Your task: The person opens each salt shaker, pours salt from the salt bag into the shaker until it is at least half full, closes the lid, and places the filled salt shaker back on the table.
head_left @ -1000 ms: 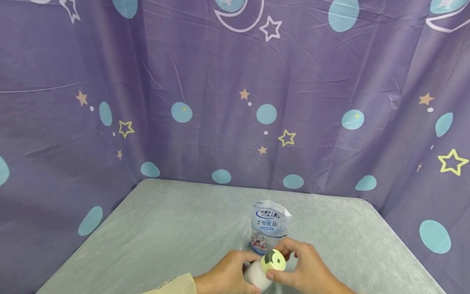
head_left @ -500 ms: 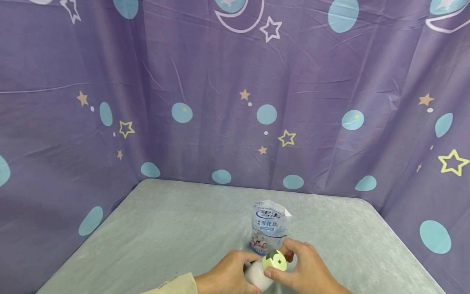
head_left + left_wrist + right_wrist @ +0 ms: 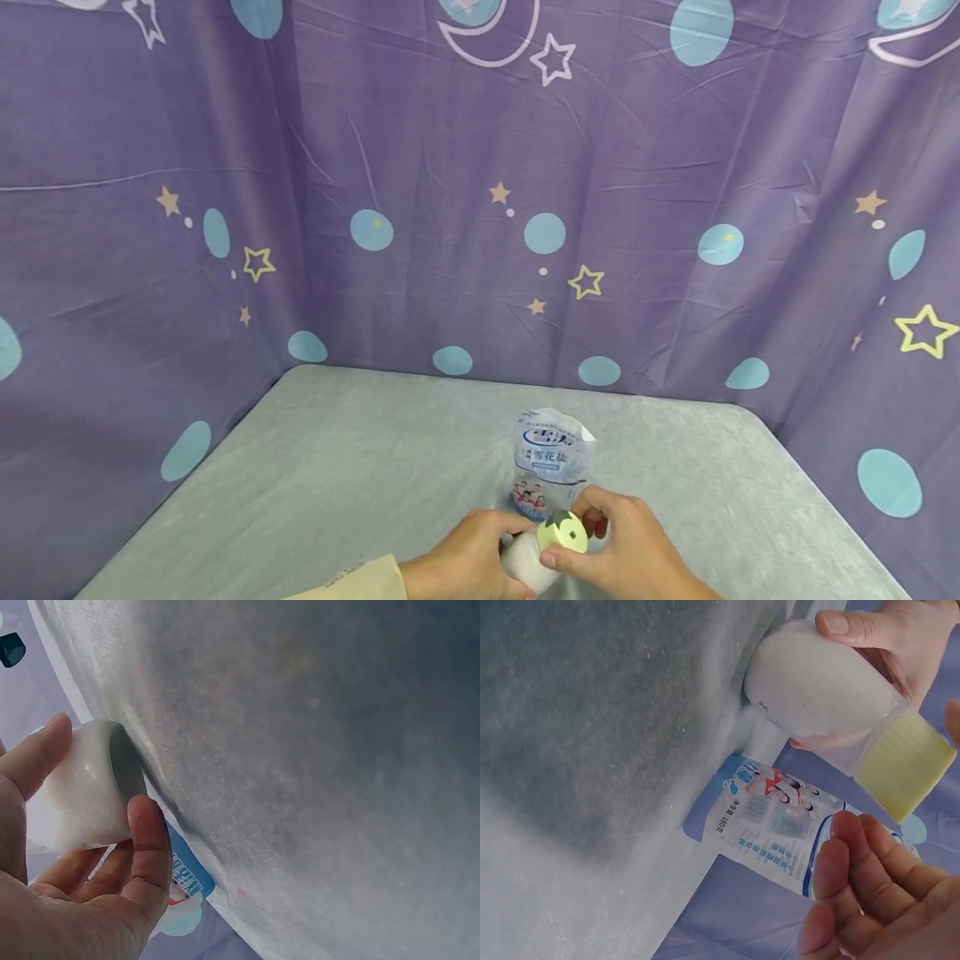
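A salt shaker (image 3: pixel 527 562) with a cloudy white body and a pale yellow-green cap (image 3: pixel 904 766) leans to the right at the front of the table. The left hand (image 3: pixel 467 557) grips its body, thumb on one side and fingers on the other, as the left wrist view shows, where the shaker's base (image 3: pixel 127 765) faces out. Close beside the cap is the right hand (image 3: pixel 630 542), its thumb tip against the near edge. Its other fingers (image 3: pixel 874 881) are loosely bent, apart from the cap. A blue and white salt pouch (image 3: pixel 551 458) stands upright just behind the shaker.
The grey cloth-covered table (image 3: pixel 375 450) reaches back to a purple curtain (image 3: pixel 450 292) printed with stars and moons. More curtain hangs along the left and right sides. A small dark object (image 3: pixel 11 649) shows at the edge of the left wrist view.
The shaker's cap has shifted slightly right and its dark patch has turned a little. The right hand's fingers have loosened from the cap's far side. The left hand and pouch have hardly moved.
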Available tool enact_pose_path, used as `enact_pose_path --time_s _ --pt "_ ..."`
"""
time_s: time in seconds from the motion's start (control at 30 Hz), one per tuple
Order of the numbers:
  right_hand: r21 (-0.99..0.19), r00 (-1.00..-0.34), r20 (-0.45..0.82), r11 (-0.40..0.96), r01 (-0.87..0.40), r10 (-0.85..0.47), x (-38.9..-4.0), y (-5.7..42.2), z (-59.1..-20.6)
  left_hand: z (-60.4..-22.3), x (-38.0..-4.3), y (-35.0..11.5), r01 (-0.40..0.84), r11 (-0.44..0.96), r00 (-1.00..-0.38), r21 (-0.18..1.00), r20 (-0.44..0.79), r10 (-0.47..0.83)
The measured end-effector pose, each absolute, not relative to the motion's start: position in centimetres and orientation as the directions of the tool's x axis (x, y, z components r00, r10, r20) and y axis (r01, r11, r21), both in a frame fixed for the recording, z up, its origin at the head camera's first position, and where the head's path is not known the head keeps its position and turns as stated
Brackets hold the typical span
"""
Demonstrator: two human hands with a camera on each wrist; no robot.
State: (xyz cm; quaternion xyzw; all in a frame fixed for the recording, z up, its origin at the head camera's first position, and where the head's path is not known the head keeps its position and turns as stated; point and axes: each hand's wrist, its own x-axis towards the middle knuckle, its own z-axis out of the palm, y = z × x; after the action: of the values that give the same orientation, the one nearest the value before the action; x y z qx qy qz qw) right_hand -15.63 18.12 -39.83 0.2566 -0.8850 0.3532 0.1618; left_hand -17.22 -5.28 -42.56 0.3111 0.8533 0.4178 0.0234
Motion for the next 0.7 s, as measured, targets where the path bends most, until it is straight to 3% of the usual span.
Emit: enact_pose_path --time_s 0.13,0.4,0.7 --pt "-0.562 -0.797 0.460 0.566 -0.603 -0.392 -15.8 18.7 -39.7 -42.5 -17.3 -5.2 0.506 0.457 -0.806 0.731 0.213 0.552" --pt "-0.495 -0.656 0.548 0.431 -0.754 -0.519 -16.1 19.5 -39.8 -42.4 -17.4 -5.2 0.488 0.448 -0.807 0.749 0.192 0.559" --pt "-0.487 -0.571 0.588 0.313 -0.815 -0.573 -16.6 19.7 -40.0 -42.3 -17.4 -5.2 0.478 0.442 -0.807 0.759 0.181 0.562"
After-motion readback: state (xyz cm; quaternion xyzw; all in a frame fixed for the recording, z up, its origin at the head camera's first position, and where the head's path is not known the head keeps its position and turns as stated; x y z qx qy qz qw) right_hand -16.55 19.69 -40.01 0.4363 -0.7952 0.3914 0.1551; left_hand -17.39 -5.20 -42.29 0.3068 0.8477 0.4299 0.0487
